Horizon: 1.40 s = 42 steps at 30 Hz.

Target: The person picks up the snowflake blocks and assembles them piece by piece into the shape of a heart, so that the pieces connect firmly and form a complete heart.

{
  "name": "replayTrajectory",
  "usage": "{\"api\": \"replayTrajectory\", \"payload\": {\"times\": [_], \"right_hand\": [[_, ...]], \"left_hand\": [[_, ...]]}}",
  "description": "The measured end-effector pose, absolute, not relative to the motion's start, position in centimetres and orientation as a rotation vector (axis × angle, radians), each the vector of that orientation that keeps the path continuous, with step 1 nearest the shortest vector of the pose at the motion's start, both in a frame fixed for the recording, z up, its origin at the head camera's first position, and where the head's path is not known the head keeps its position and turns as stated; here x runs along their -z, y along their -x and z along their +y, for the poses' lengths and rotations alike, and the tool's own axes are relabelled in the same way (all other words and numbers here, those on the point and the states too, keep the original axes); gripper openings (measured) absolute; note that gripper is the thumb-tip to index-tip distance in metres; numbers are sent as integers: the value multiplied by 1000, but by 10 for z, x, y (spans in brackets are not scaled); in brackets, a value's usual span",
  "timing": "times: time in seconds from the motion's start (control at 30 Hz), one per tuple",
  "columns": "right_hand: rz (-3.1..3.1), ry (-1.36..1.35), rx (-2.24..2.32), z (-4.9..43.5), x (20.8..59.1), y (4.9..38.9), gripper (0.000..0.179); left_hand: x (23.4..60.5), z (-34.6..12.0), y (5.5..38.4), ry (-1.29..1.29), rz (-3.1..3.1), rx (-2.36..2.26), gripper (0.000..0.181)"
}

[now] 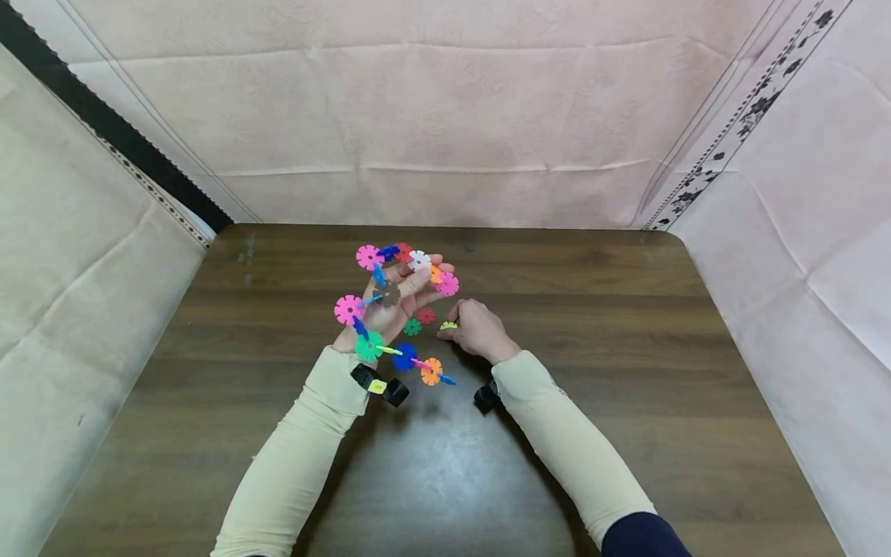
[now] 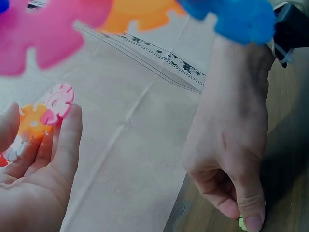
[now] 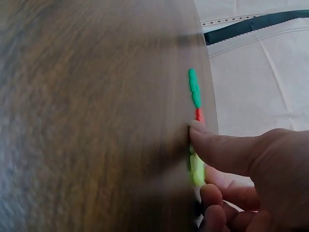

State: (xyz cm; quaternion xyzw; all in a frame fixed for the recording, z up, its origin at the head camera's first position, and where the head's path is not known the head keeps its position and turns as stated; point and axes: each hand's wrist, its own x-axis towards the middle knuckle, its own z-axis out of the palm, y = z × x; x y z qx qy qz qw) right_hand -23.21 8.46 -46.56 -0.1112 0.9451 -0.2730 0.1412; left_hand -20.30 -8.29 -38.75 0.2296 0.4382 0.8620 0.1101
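A curving chain of notched plastic discs (image 1: 369, 346), in pink, blue, red, white, orange, brown and green, lies across my left hand (image 1: 391, 313). Its thumb and fingers hold the chain near the white disc (image 1: 420, 261), with an orange disc (image 2: 35, 121) and a pink disc (image 2: 60, 100) beyond in the left wrist view. My right hand (image 1: 480, 329) pinches a yellow-green disc (image 1: 448, 326) low at the tabletop, partly hidden by the fingers. Beside it, a red disc (image 1: 426, 316) and a green disc (image 1: 412, 326) lie flat on the table.
The brown wooden table (image 1: 592, 309) runs back to a pale cloth wall (image 1: 445, 116). Similar cloth hangs at both sides. Black wrist cameras (image 1: 395, 392) sit on both sleeves, below the hanging end of the chain.
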Motion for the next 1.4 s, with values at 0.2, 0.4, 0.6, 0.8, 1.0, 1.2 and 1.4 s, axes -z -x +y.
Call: {"api": "replayTrajectory", "payload": {"times": [0.2, 0.4, 0.6, 0.8, 1.0, 1.2, 1.4], "right_hand": [[2664, 289, 926, 91, 462, 227, 27], [2589, 349, 1386, 115, 446, 216, 17], [2286, 263, 1917, 135, 412, 197, 27], [2027, 294, 2123, 141, 400, 184, 32], [1928, 335, 2199, 138, 396, 180, 41], [1903, 327, 2259, 136, 398, 177, 37], [1806, 300, 2334, 134, 399, 174, 35]], "left_hand": [[387, -83, 202, -658, 1307, -2540, 32], [385, -84, 200, -621, 1311, -2541, 30], [384, -85, 201, -617, 1220, -2560, 29], [382, -84, 202, -651, 1246, -2535, 29], [381, -82, 202, -672, 1239, -2528, 31], [380, -81, 201, -657, 1234, -2518, 32], [380, -81, 200, -674, 1222, -2519, 32]]}}
